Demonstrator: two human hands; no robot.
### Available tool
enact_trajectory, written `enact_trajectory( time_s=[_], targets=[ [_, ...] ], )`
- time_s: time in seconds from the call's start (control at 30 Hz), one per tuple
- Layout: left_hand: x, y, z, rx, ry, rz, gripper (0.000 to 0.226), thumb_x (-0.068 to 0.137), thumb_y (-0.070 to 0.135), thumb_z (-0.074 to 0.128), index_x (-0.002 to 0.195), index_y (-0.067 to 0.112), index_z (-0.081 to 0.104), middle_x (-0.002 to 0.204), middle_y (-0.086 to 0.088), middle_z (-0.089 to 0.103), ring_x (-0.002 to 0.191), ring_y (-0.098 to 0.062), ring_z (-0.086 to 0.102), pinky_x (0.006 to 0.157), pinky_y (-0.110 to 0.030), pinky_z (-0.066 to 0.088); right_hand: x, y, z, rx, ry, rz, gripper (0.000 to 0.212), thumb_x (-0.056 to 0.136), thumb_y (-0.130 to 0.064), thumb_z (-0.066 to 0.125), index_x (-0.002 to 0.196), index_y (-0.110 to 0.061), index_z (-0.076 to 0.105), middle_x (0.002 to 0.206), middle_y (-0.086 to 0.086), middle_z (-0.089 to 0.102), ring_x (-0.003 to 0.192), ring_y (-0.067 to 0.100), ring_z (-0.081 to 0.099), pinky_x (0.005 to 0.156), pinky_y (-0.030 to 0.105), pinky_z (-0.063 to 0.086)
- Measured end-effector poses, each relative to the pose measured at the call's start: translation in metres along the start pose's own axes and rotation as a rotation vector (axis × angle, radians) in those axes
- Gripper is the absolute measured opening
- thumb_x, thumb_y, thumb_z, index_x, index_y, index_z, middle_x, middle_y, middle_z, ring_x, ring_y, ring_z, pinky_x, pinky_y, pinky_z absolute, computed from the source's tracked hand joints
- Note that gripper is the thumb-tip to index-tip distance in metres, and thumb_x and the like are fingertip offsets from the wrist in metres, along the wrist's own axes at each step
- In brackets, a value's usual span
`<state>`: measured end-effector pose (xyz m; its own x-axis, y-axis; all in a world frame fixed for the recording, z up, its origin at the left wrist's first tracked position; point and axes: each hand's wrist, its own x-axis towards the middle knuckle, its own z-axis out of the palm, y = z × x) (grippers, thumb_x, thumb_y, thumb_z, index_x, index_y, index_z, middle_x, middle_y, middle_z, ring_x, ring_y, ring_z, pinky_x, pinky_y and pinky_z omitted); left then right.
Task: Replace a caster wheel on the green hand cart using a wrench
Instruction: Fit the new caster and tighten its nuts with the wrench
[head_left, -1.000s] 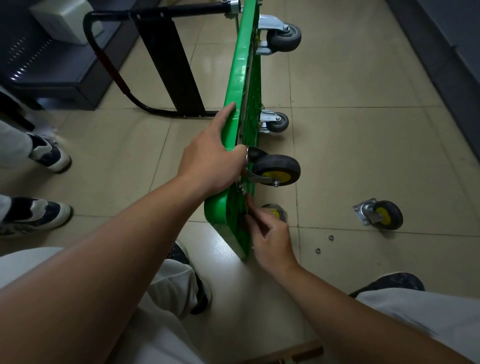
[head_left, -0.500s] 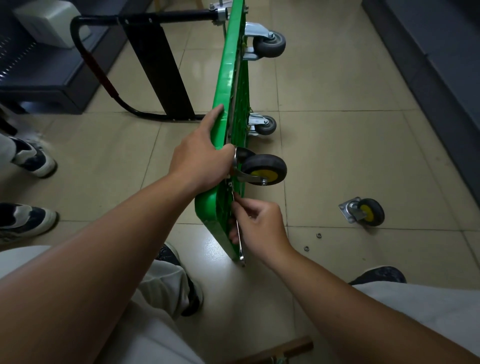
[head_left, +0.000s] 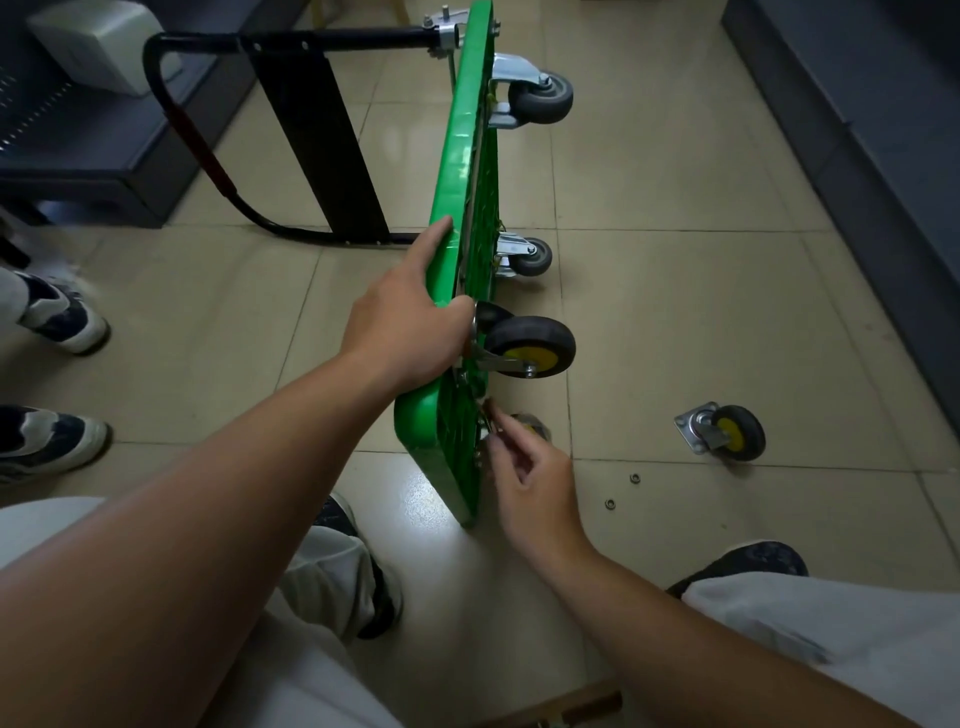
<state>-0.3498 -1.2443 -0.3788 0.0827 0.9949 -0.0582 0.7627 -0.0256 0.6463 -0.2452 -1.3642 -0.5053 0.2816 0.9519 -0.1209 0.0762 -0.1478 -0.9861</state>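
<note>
The green hand cart (head_left: 462, 171) stands on its side edge on the tiled floor, underside facing right. A black caster with a yellow hub (head_left: 530, 345) sits on the underside near its close end. My left hand (head_left: 405, 322) grips the cart's upper edge beside that caster's plate. My right hand (head_left: 535, 483) is just below the caster and pinches a thin metal wrench (head_left: 488, 418) against the underside; the tool is mostly hidden by my fingers. A loose yellow-hub caster (head_left: 727, 434) lies on the floor to the right.
Two small washers or nuts (head_left: 634, 478) lie between my right hand and the loose caster. Two grey casters (head_left: 540, 98) are on the cart's far end, by the black handle (head_left: 311, 39). Another person's shoes (head_left: 62, 317) stand at left. Dark cabinets line both sides.
My right hand has swung from below the cart's underside back up toward the caster's plate, so the wrench shaft that hung down is now hidden. My left hand keeps its hold.
</note>
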Motion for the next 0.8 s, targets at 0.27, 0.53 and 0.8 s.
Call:
enact_trajectory(
  time_s=[0.27,0.53,0.8],
  targets=[
    [0.002,-0.004,-0.001,-0.014,-0.003,0.003,0.076,0.089,0.029,0.058,0.152,0.056,0.027,0.115,0.007,0.06,0.091,-0.022,0.065,0.087,-0.038,0.055,0.034,0.02,0.012,-0.02,0.03,-0.167,0.035,0.096,0.003,0.058,0.13,-0.005,0.065,0.113,-0.002,0.071,0.111,0.006,0.065,0.1,0.024,0.05],
    [0.002,-0.003,0.0,-0.008,0.02,0.008,0.076,0.089,0.029,0.059,0.152,0.055,0.028,0.115,0.011,0.051,0.098,-0.021,0.063,0.091,-0.039,0.054,0.036,0.024,0.017,0.006,-0.001,-0.156,0.034,0.094,0.001,0.063,0.128,-0.004,0.066,0.11,0.003,0.073,0.106,0.006,0.066,0.097,0.027,0.053],
    [0.002,-0.001,0.0,-0.001,0.016,-0.003,0.076,0.087,0.029,0.059,0.151,0.056,0.028,0.114,0.01,0.054,0.095,-0.022,0.063,0.09,-0.039,0.054,0.026,0.026,0.015,-0.15,-0.019,-0.231,0.041,0.093,-0.002,0.066,0.132,-0.009,0.064,0.109,0.0,0.069,0.106,-0.006,0.06,0.095,0.011,0.044]
  ],
)
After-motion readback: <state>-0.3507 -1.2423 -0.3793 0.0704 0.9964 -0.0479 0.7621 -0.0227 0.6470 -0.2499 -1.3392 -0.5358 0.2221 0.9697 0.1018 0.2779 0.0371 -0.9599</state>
